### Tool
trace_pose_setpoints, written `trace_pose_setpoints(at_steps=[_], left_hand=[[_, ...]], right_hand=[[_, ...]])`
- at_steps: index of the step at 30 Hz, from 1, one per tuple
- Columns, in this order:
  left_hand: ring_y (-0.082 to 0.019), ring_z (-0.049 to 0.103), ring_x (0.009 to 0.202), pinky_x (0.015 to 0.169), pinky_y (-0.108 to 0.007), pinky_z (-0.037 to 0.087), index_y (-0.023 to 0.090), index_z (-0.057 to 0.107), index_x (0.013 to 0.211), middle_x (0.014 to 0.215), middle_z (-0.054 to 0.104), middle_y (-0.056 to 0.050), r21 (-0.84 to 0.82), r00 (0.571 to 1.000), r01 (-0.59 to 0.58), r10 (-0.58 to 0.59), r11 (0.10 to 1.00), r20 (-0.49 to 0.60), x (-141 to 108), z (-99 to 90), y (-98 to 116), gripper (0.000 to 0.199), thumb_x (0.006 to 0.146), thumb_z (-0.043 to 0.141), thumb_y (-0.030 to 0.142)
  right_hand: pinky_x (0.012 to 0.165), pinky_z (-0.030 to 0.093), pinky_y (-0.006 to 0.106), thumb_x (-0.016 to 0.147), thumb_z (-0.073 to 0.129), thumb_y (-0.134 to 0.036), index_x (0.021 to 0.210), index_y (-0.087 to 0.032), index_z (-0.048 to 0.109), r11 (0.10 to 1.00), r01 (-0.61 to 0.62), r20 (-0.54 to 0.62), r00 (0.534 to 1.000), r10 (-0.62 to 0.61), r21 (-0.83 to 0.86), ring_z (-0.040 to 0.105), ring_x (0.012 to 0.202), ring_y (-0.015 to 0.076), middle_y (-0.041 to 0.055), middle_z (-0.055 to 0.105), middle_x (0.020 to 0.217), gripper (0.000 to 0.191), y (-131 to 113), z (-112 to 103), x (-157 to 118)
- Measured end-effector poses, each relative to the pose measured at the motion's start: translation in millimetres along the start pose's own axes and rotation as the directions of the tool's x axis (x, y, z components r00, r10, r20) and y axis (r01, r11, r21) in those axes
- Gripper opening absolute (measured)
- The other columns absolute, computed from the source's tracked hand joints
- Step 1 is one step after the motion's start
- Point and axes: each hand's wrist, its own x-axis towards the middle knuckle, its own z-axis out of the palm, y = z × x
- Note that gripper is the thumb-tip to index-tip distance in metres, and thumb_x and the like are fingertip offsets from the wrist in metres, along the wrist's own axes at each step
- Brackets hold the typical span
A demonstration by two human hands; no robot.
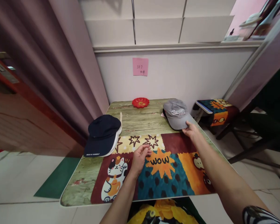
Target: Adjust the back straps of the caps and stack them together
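Observation:
My right hand grips the brim of a grey baseball cap at the right side of the table, thumb on top. White lettering reading "Always" marks the cap's front. Something dark and a bit of pink peek out under its left edge. Over the patterned mat, beside the word "WOW", my left hand is empty, its fingers loosely bent. To the left lies a navy blue cap with small white text on its brim. A white brim and a pale strap show beneath it.
A red scalloped dish sits at the back of the wood-patterned table. Above it, a pink note is stuck to the wall. On the right stand a small stool and a dark chair. A purple curtain hangs left.

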Motion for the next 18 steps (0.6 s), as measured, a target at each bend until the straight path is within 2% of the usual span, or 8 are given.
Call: trace_pose_setpoints(at_steps=[3, 8, 11, 13, 15, 18], left_hand=[[-0.018, 0.070, 0.080, 0.080, -0.033, 0.057, 0.015, 0.071, 0.103, 0.095, 0.074, -0.010, 0.031, 1.000, -0.006, 0.005, 1.000, 0.015, -0.5, -0.9, -0.9, 0.036, 0.083, 0.071, 0.045], [-0.018, 0.070, 0.080, 0.081, -0.033, 0.056, 0.016, 0.070, 0.104, 0.094, 0.074, -0.009, 0.061, 0.999, -0.015, 0.013, 0.998, 0.033, -1.1, -2.0, -2.0, 0.034, 0.085, 0.069, 0.044], [-0.018, 0.070, 0.079, 0.080, -0.033, 0.055, 0.016, 0.070, 0.102, 0.091, 0.074, -0.008, 0.056, 0.999, -0.020, 0.018, 0.998, 0.038, -2.1, -1.2, -1.0, 0.032, 0.085, 0.070, 0.043], [-0.018, 0.070, 0.078, 0.079, -0.033, 0.055, 0.016, 0.070, 0.101, 0.091, 0.074, -0.008, 0.049, 0.999, -0.024, 0.023, 0.998, 0.033, -2.7, -0.4, 0.1, 0.031, 0.084, 0.070, 0.043], [-0.018, 0.070, 0.078, 0.079, -0.033, 0.055, 0.017, 0.071, 0.100, 0.092, 0.074, -0.008, 0.045, 0.999, -0.023, 0.022, 0.999, 0.029, -3.2, 0.3, 1.2, 0.031, 0.083, 0.071, 0.043], [-0.018, 0.070, 0.078, 0.078, -0.032, 0.055, 0.017, 0.071, 0.099, 0.092, 0.074, -0.008, 0.051, 0.999, -0.018, 0.016, 0.999, 0.030, -3.6, 0.3, 1.6, 0.031, 0.083, 0.071, 0.043]], right_hand=[[0.087, 0.062, 0.033, 0.096, 0.053, -0.010, 0.104, -0.017, 0.065, 0.999, 0.029, -0.049, 0.998, -0.031, -0.039, 0.074, 0.084, 0.0138, 0.0041, 0.077, 0.094, 0.016, 10.5, -8.9, 13.4], [0.084, 0.063, 0.033, 0.091, 0.059, -0.011, 0.103, -0.017, 0.064, 0.974, 0.146, -0.100, 0.981, -0.165, -0.171, 0.074, 0.082, 0.0136, 0.0031, 0.076, 0.096, 0.015, -0.1, -1.9, 27.6], [0.084, 0.063, 0.034, 0.089, 0.062, -0.015, 0.109, -0.018, 0.062, 0.918, 0.244, -0.133, 0.946, -0.297, -0.313, 0.073, 0.092, 0.0155, 0.0057, 0.074, 0.109, 0.020, -7.6, -4.9, 30.3], [0.090, 0.061, 0.040, 0.081, 0.071, -0.020, 0.112, -0.016, 0.060, 0.850, 0.289, -0.157, 0.908, -0.389, -0.440, 0.070, 0.105, 0.0215, 0.0104, 0.069, 0.121, 0.033, -10.0, -13.0, 28.8], [0.104, 0.053, 0.049, 0.066, 0.083, -0.022, 0.112, -0.015, 0.062, 0.755, 0.312, -0.160, 0.863, -0.479, -0.577, 0.061, 0.123, 0.0316, 0.0172, 0.059, 0.137, 0.052, -10.3, -23.2, 25.2], [0.122, 0.028, 0.055, 0.054, 0.089, -0.028, 0.117, -0.015, 0.064, 0.595, 0.342, -0.106, 0.801, -0.590, -0.728, 0.038, 0.144, 0.0421, 0.0222, 0.036, 0.157, 0.069, -7.6, -32.6, 18.8]])
